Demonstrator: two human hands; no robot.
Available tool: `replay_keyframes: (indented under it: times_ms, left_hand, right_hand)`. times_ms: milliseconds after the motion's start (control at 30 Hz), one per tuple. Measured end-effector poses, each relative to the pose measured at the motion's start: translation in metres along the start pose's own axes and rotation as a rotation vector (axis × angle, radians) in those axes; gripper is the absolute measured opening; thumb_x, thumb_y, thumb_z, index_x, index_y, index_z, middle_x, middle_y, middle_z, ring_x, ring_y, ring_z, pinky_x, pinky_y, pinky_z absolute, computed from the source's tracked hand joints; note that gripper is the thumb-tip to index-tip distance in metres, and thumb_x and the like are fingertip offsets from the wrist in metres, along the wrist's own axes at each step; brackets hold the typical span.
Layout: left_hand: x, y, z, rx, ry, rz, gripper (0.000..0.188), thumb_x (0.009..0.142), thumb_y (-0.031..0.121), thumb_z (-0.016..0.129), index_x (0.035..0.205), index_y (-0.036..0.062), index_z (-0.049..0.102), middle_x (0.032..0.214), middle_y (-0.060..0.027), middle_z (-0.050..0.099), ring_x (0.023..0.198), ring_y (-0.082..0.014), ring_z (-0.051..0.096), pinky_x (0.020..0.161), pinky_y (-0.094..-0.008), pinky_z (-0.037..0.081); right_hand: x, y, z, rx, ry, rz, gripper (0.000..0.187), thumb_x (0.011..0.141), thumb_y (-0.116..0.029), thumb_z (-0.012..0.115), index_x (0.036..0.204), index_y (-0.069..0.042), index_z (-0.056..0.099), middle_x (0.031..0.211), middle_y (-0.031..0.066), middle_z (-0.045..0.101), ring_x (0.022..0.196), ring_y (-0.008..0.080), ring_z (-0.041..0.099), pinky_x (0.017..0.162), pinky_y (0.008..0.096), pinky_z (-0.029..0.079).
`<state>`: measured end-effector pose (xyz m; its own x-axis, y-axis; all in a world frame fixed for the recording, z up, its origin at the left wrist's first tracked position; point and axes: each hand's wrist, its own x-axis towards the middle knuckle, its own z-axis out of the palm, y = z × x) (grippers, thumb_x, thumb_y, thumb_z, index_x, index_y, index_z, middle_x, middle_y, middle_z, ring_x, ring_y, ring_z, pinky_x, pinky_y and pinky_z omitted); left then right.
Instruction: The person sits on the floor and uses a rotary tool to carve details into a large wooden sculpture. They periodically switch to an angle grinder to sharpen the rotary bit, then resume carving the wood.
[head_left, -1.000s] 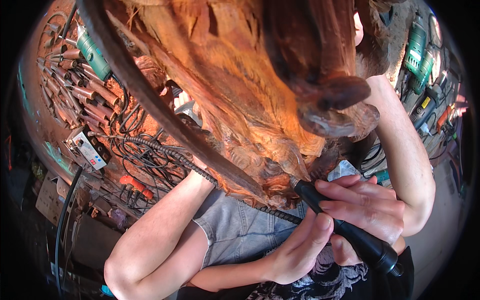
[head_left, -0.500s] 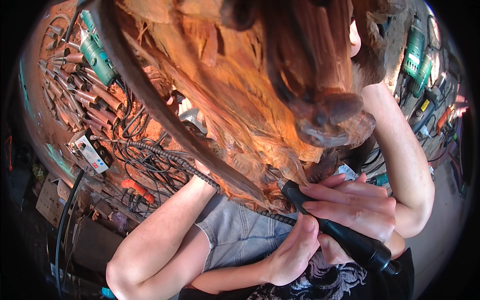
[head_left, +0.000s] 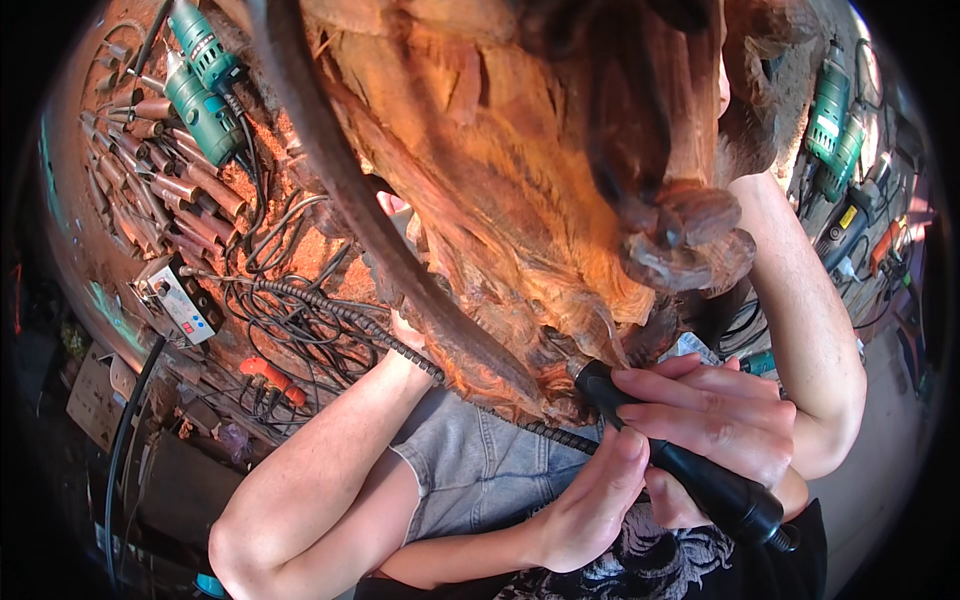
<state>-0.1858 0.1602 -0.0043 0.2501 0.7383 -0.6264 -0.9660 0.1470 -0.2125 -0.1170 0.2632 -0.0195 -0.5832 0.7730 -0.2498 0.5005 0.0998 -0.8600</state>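
Note:
A large orange-brown wood carving, with flowing grooves and a dark knobbly lump, fills the upper middle. My right hand is closed over a black power carving handpiece, its fingers pointing left along the barrel. From below, my left hand grips the same handpiece, its thumb up against the barrel and its other fingers mostly hidden. The metal nose points up-left at the lower edge of the carving; the bit's contact with the wood is hard to make out. A threaded stub ends the handpiece.
Many brown-handled chisels lie at the left beside green rotary tools. A control box, an orange power socket and tangled cables lie lower. More green tools lie at the right. My bare legs flank the carving.
The carving has shifted to the right in the picture, uncovering more of the green tools at the left. Both hands and the handpiece have moved slightly right, the grip unchanged.

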Motion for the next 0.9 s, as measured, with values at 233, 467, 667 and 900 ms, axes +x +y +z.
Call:
replay_keyframes:
  times_ms: [233, 467, 667, 900]
  left_hand:
    - [-0.002, -0.001, 0.001, -0.004, 0.006, 0.010, 0.065, 0.109, 0.043, 0.036, 0.157, 0.0011, 0.022, 0.158, -0.0130, 0.034, 0.149, -0.0179, 0.032, 0.123, -0.0362, 0.027]
    - [-0.002, -0.002, 0.001, 0.000, 0.008, 0.005, 0.064, 0.109, 0.042, 0.037, 0.156, 0.0011, 0.023, 0.158, -0.0126, 0.035, 0.148, -0.0173, 0.033, 0.123, -0.0359, 0.028]
    - [-0.002, -0.002, 0.002, -0.003, 0.010, 0.000, 0.063, 0.109, 0.041, 0.037, 0.156, 0.0010, 0.024, 0.157, -0.0123, 0.036, 0.148, -0.0169, 0.033, 0.123, -0.0355, 0.028]
    - [-0.002, -0.003, 0.003, -0.005, 0.016, 0.008, 0.062, 0.109, 0.040, 0.037, 0.156, 0.0010, 0.025, 0.157, -0.0119, 0.037, 0.148, -0.0164, 0.034, 0.123, -0.0352, 0.028]
  right_hand:
    - [0.000, 0.001, 0.002, 0.007, -0.019, -0.028, 0.021, 0.072, -0.018, 0.075, 0.072, 0.003, 0.076, 0.075, 0.0197, 0.076, 0.066, 0.0223, 0.074, 0.093, 0.0271, 0.056]
    - [-0.003, 0.004, -0.001, 0.006, -0.017, -0.033, 0.021, 0.073, -0.018, 0.075, 0.077, 0.003, 0.075, 0.079, 0.0204, 0.075, 0.067, 0.0225, 0.074, 0.090, 0.0282, 0.056]
    - [-0.004, 0.002, 0.001, 0.016, 0.017, -0.016, 0.022, 0.073, -0.020, 0.076, 0.075, 0.002, 0.075, 0.076, 0.0195, 0.075, 0.065, 0.0218, 0.074, 0.092, 0.0278, 0.055]
    - [-0.004, 0.005, -0.015, 0.005, -0.073, -0.039, 0.021, 0.073, -0.019, 0.075, 0.076, 0.002, 0.075, 0.076, 0.0195, 0.075, 0.066, 0.0220, 0.074, 0.093, 0.0286, 0.055]
